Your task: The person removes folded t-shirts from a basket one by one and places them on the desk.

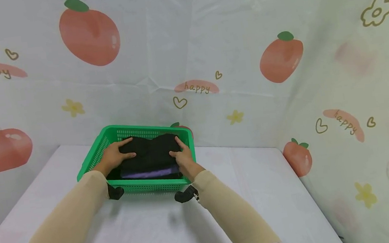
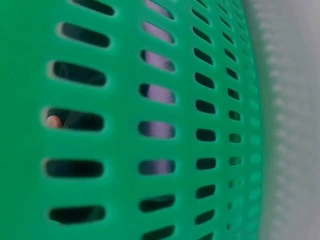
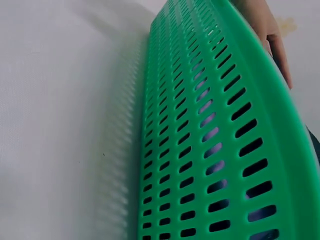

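On white table (image 1: 254,195), green basket (image 1: 93,158) w/ folded black cloth (image 1: 153,155), purple-edged.

Backdrop and tabletop from my feed

I see a white-covered table (image 1: 261,194) running to a corner, where pale cloth walls (image 1: 228,40) meet, printed with orange peaches, yellow flowers, outlined hearts and pink "happy" patches, under soft, even light.

So I count one green basket (image 1: 91,160), one folded black garment (image 1: 151,155) in it (purple edge showing), and my two hands (image 1: 113,156) (image 1: 184,157) on it.
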Tool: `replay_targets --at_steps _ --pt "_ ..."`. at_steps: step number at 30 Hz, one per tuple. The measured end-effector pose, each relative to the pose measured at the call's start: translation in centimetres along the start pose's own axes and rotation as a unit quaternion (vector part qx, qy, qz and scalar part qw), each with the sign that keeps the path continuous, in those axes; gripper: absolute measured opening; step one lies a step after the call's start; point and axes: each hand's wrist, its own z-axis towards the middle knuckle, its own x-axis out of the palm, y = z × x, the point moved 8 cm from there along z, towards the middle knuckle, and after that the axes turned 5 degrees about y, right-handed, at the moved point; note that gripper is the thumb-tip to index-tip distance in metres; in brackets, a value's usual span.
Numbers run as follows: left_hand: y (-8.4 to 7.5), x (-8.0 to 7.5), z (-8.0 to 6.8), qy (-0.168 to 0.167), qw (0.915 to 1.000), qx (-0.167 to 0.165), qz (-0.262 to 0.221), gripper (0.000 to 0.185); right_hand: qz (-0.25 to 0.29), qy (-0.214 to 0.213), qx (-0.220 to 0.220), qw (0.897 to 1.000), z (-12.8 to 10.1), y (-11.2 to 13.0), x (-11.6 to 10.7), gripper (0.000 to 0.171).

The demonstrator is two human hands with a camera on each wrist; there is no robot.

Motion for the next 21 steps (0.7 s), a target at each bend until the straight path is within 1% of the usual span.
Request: replay_targets --at_steps 3,5,7,11,14,17,21 --pt "0.3 -0.1 0.1 0.008 0.9999 -0.008 -0.003 0.071 0.006 -0.002 0.005 1.0 0.0 0.2 0.0 0.07" --pt "0.3 -0.2 0.2 0.011 0.9999 -0.009 0.001 0.07 -0.007 -0.005 0.004 1.0 0.0 0.5 -0.1 0.07" --pt "0.4 -0.3 0.2 0.013 0.9998 -0.014 -0.005 0.07 -0.026 -0.008 -0.003 1.0 0.0 0.8 -0.2 0.07" --pt "0.0 -0.8 0.0 0.015 0.9995 -0.025 -0.013 0.07 -0.038 -0.007 -0.01 0.999 0.2 1.3 -0.3 0.07" --pt "-0.5 -1.1 -0.3 0.017 0.9991 -0.034 -0.019 0.07 -0.015 -0.002 0.0 1.0 0.2 1.4 -0.5 0.07" --pt "-0.9 -1.3 -0.6 0.022 0.9987 -0.037 -0.029 0.071 0.006 0.001 0.006 1.0 0.1 1.7 -0.8 0.07" --pt "-1.1 -1.4 -0.5 0.027 0.9978 -0.041 -0.046 0.073 0.042 0.006 0.008 0.999 -0.1 2.5 -1.2 0.069"
